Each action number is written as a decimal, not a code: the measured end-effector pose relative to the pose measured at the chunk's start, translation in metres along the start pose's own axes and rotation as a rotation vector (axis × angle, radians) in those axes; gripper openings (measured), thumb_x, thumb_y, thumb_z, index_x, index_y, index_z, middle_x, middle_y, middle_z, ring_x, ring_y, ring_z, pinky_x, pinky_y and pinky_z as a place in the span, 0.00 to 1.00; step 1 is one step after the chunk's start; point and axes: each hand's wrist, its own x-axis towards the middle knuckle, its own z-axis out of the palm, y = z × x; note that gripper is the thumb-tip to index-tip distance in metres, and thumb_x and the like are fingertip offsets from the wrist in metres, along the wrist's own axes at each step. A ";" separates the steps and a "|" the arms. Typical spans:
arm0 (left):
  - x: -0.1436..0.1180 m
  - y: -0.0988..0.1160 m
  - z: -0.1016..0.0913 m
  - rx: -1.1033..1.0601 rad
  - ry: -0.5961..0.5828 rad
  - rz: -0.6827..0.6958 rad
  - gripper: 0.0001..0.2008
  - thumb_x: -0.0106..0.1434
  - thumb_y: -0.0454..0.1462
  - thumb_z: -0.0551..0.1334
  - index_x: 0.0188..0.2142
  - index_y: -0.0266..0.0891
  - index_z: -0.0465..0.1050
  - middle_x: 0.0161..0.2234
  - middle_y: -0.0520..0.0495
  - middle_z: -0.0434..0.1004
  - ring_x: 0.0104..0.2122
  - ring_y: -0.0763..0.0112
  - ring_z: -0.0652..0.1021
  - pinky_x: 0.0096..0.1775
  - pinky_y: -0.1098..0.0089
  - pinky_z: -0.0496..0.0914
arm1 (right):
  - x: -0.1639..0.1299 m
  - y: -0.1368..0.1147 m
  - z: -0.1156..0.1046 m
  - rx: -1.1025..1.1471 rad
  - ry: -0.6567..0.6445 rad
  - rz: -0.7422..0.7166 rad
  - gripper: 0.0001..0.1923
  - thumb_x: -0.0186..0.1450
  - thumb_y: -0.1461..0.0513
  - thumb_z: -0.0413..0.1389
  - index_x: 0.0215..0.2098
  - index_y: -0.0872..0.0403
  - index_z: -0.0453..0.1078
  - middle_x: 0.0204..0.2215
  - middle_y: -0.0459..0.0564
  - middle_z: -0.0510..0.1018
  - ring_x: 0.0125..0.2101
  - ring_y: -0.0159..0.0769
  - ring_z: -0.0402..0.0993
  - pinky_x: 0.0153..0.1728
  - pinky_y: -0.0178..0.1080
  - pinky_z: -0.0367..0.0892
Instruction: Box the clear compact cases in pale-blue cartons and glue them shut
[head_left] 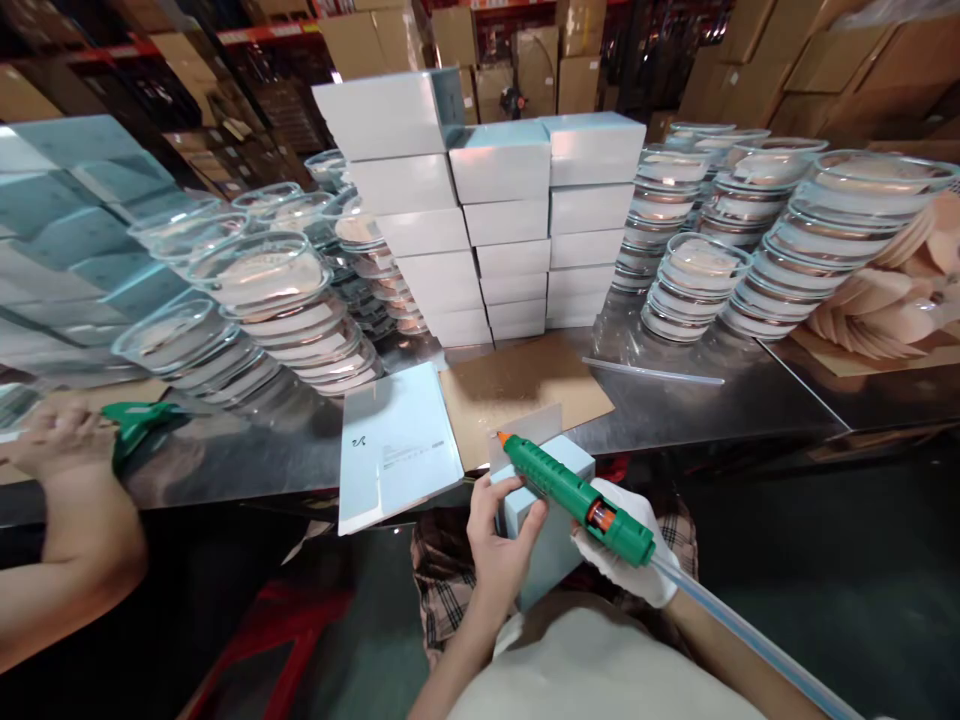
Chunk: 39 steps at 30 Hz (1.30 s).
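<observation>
My left hand (496, 545) grips a small pale blue box (551, 505) held above my lap, its top flap standing open. My right hand (626, 560), in a white glove, holds a green glue gun (577, 497) whose orange nozzle points at the open flap. A clear glue stick trails from the back of the gun toward the lower right. A flat pale blue box (397, 450) lies on the metal table (712, 400) just beyond my left hand, next to a brown cardboard sheet (525, 385).
Stacks of white boxes (495, 210) stand at the table's middle back. Stacks of clear round containers (285, 300) flank them left and right (757, 230). Beige round pads (892, 290) lie at far right. Another person's hand (64, 440) holds a green glue gun at left.
</observation>
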 end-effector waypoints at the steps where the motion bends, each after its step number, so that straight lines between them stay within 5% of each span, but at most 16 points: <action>1: -0.001 -0.001 -0.001 0.000 0.009 -0.005 0.15 0.63 0.50 0.72 0.42 0.43 0.82 0.44 0.43 0.80 0.49 0.55 0.79 0.51 0.59 0.74 | -0.001 0.002 -0.001 -0.022 0.008 -0.004 0.12 0.57 0.55 0.69 0.25 0.47 0.71 0.24 0.49 0.77 0.26 0.42 0.75 0.31 0.45 0.77; 5: -0.004 -0.004 -0.004 0.007 0.050 -0.043 0.16 0.62 0.50 0.72 0.42 0.44 0.82 0.47 0.43 0.79 0.51 0.54 0.78 0.53 0.59 0.72 | -0.003 0.012 -0.012 -0.065 0.049 0.023 0.10 0.57 0.56 0.68 0.28 0.48 0.73 0.24 0.49 0.78 0.26 0.43 0.77 0.29 0.44 0.76; 11: -0.007 -0.009 -0.009 0.019 0.078 -0.112 0.18 0.60 0.53 0.73 0.41 0.44 0.83 0.47 0.43 0.80 0.54 0.52 0.76 0.54 0.58 0.69 | 0.006 0.034 -0.037 -0.012 0.154 0.335 0.15 0.54 0.49 0.68 0.28 0.51 0.76 0.21 0.49 0.80 0.22 0.41 0.74 0.25 0.43 0.72; 17: -0.002 -0.009 -0.010 -0.041 0.051 -0.167 0.18 0.61 0.53 0.72 0.41 0.44 0.81 0.42 0.46 0.78 0.45 0.56 0.78 0.50 0.61 0.71 | 0.077 0.054 -0.052 0.216 0.099 0.523 0.21 0.57 0.47 0.59 0.39 0.55 0.77 0.34 0.55 0.87 0.16 0.31 0.68 0.18 0.36 0.64; 22: -0.002 -0.007 -0.011 -0.068 0.053 -0.135 0.19 0.62 0.54 0.71 0.41 0.43 0.81 0.41 0.46 0.78 0.43 0.58 0.78 0.46 0.64 0.71 | 0.119 0.060 -0.074 0.033 0.068 0.609 0.20 0.64 0.48 0.58 0.26 0.56 0.75 0.22 0.58 0.82 0.21 0.41 0.76 0.24 0.40 0.72; 24: -0.002 -0.006 -0.011 -0.087 0.046 -0.132 0.18 0.62 0.53 0.71 0.41 0.43 0.80 0.40 0.46 0.78 0.41 0.59 0.78 0.44 0.65 0.71 | 0.116 0.055 -0.077 -0.078 0.124 0.592 0.17 0.62 0.50 0.63 0.24 0.54 0.75 0.20 0.55 0.80 0.26 0.45 0.80 0.29 0.41 0.74; 27: 0.000 -0.004 -0.009 -0.140 0.009 -0.140 0.17 0.62 0.52 0.71 0.40 0.43 0.80 0.39 0.47 0.77 0.40 0.60 0.78 0.43 0.66 0.71 | 0.101 0.043 -0.062 -0.127 0.197 0.426 0.12 0.59 0.54 0.68 0.37 0.51 0.81 0.30 0.51 0.85 0.38 0.45 0.83 0.41 0.41 0.75; 30: 0.001 -0.005 -0.005 -0.195 -0.059 -0.168 0.19 0.61 0.54 0.72 0.39 0.43 0.79 0.41 0.44 0.77 0.44 0.57 0.79 0.45 0.63 0.72 | 0.089 0.031 -0.030 0.097 -0.028 0.279 0.25 0.55 0.51 0.71 0.48 0.54 0.81 0.39 0.53 0.87 0.40 0.46 0.83 0.45 0.45 0.76; 33: 0.003 -0.011 -0.001 -0.240 -0.079 -0.233 0.21 0.59 0.55 0.73 0.39 0.42 0.77 0.50 0.40 0.77 0.55 0.50 0.77 0.52 0.59 0.72 | 0.084 0.026 -0.013 0.271 -0.190 0.297 0.29 0.54 0.45 0.72 0.44 0.57 0.81 0.37 0.54 0.86 0.37 0.45 0.82 0.43 0.46 0.77; 37: 0.009 -0.019 -0.003 -0.428 -0.027 -0.326 0.27 0.60 0.54 0.72 0.51 0.49 0.65 0.50 0.43 0.78 0.51 0.55 0.80 0.50 0.59 0.75 | 0.076 0.024 -0.025 0.241 -0.378 0.051 0.40 0.59 0.30 0.58 0.45 0.56 0.81 0.47 0.58 0.84 0.48 0.48 0.80 0.52 0.49 0.74; 39: 0.013 -0.021 -0.006 -0.463 -0.024 -0.293 0.30 0.61 0.54 0.72 0.54 0.50 0.61 0.47 0.45 0.79 0.49 0.58 0.81 0.49 0.59 0.75 | 0.071 0.022 -0.032 0.184 -0.502 -0.075 0.40 0.61 0.30 0.57 0.49 0.54 0.80 0.53 0.59 0.81 0.54 0.49 0.78 0.57 0.51 0.72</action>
